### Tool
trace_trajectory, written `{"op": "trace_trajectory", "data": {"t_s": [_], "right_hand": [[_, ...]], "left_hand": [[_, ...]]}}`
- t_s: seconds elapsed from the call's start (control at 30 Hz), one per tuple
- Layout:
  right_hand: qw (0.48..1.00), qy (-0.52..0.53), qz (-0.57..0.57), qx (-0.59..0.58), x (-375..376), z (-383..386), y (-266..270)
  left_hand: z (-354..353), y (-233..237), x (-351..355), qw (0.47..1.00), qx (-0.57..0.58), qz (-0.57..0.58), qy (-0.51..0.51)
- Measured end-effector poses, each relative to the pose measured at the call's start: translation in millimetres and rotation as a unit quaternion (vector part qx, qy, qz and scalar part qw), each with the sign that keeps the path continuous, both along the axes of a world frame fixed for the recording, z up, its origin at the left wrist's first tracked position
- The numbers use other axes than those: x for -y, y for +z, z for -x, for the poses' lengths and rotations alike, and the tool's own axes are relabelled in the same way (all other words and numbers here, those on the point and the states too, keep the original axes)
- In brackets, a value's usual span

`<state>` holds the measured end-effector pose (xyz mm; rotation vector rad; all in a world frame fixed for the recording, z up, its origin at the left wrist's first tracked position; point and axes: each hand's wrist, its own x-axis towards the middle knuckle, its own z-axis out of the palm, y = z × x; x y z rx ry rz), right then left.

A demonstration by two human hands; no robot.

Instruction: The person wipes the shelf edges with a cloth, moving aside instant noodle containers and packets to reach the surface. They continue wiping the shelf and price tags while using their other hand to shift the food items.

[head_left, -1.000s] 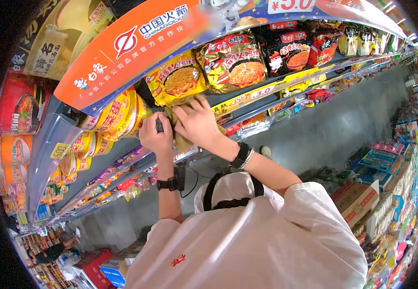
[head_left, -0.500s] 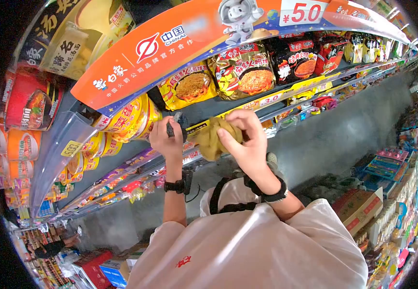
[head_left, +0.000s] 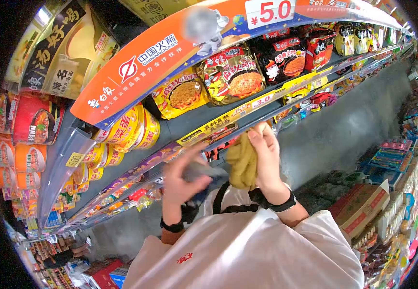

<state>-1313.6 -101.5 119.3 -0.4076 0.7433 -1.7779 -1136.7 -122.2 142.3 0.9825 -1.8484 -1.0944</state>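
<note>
Cloth [head_left: 241,166] gathered in the right hand [head_left: 268,159], just off the shelf front

Olive-coloured and folded lengthwise, the cloth is pinched between the right thumb and fingers, lying along that hand's inner side. Its long axis runs from the fingertips, at the shelf side, back toward the white shirt [head_left: 252,245]. The right hand is the nearer one; the left hand [head_left: 182,176] sits across a gap to the cloth's left, thumb and fingers spread but blurred. A grey smear [head_left: 204,171] shows beside it, and whether the left fingers grip that cannot be told.

Ahead of the cloth runs the yellow price strip [head_left: 247,111] along the shelf edge. Behind the strip, a band of grey shelf [head_left: 180,127] lies before the yellow noodle packet [head_left: 180,94] and noodle bowls [head_left: 148,130]. To the right, open room spreads over the aisle floor [head_left: 339,125].
</note>
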Motion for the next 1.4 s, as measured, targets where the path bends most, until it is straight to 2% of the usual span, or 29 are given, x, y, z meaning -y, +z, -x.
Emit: {"op": "trace_trajectory", "data": {"t_s": [0.07, 0.13, 0.2, 0.27, 0.3, 0.33, 0.4, 0.47, 0.53, 0.57, 0.6, 0.67, 0.73, 0.83, 0.9, 1.0, 1.07, 1.1, 1.17, 1.23, 1.33, 1.4], "right_hand": [[0.998, 0.045, 0.009, -0.031, -5, -7, -4], [0.982, 0.105, 0.043, -0.149, -11, -10, -13], [0.915, 0.087, 0.096, -0.382, -23, -8, -11], [0.848, 0.042, 0.146, -0.508, -33, -8, -5], [0.847, 0.058, 0.136, -0.51, -38, -14, -12], [0.833, 0.028, 0.138, -0.535, -42, -19, -18], [0.837, -0.038, 0.153, -0.524, -46, -22, -28], [0.83, -0.051, 0.149, -0.535, -41, -20, -43], [0.829, -0.083, 0.124, -0.538, -31, -17, -44], [0.827, -0.083, 0.099, -0.546, -25, -13, -49], [0.825, -0.083, 0.074, -0.555, -19, -9, -58], [0.833, -0.134, 0.031, -0.536, -3, 0, -78], [0.823, -0.136, 0.022, -0.551, 4, 9, -86], [0.763, -0.125, 0.003, -0.634, 12, 5, -90], [0.771, -0.13, 0.014, -0.623, 22, -10, -89], [0.795, -0.122, 0.006, -0.595, 38, -22, -99], [0.8, -0.223, 0.025, -0.556, 51, -20, -113], [0.79, -0.265, 0.003, -0.553, 58, -13, -117], [0.807, -0.317, -0.021, -0.498, 73, 6, -121], [0.768, -0.368, -0.039, -0.522, 83, 33, -116], [0.728, -0.457, -0.105, -0.501, 101, 78, -112], [0.747, -0.483, -0.137, -0.435, 109, 93, -108]], "left_hand": [[19, -20, -11, 0.994, 0.094, 0.038, -0.045], [32, -38, -20, 0.991, 0.082, 0.101, 0.02], [27, -40, -24, 0.995, 0.072, 0.065, 0.031], [20, -35, -23, 0.994, -0.048, -0.071, 0.073], [13, -37, -23, 0.98, -0.11, -0.162, 0.021], [11, -36, -23, 0.98, -0.11, -0.165, 0.02], [13, -28, -21, 0.955, -0.157, -0.246, -0.054], [14, -29, -19, 0.965, -0.132, -0.219, -0.058], [15, -30, -10, 0.992, 0.086, -0.087, -0.023], [24, -26, -7, 0.993, 0.116, -0.007, 0.014], [27, -27, -2, 0.993, 0.115, -0.006, 0.014], [29, -34, 6, 0.979, 0.097, 0.092, 0.153], [17, -36, 19, 0.976, 0.074, 0.083, 0.189], [1, -52, 38, 0.963, 0.179, 0.08, 0.187], [0, -61, 44, 0.953, 0.246, 0.043, 0.171], [5, -78, 46, 0.951, 0.231, 0.001, 0.204], [1, -87, 51, 0.943, 0.248, 0.036, 0.221], [-1, -88, 53, 0.948, 0.233, 0.041, 0.215], [-8, -92, 55, 0.952, 0.22, 0.041, 0.211], [-10, -94, 60, 0.962, 0.188, -0.028, 0.194], [-12, -93, 62, 0.972, 0.158, -0.036, 0.172], [-11, -92, 62, 0.976, 0.141, -0.038, 0.163]]}}
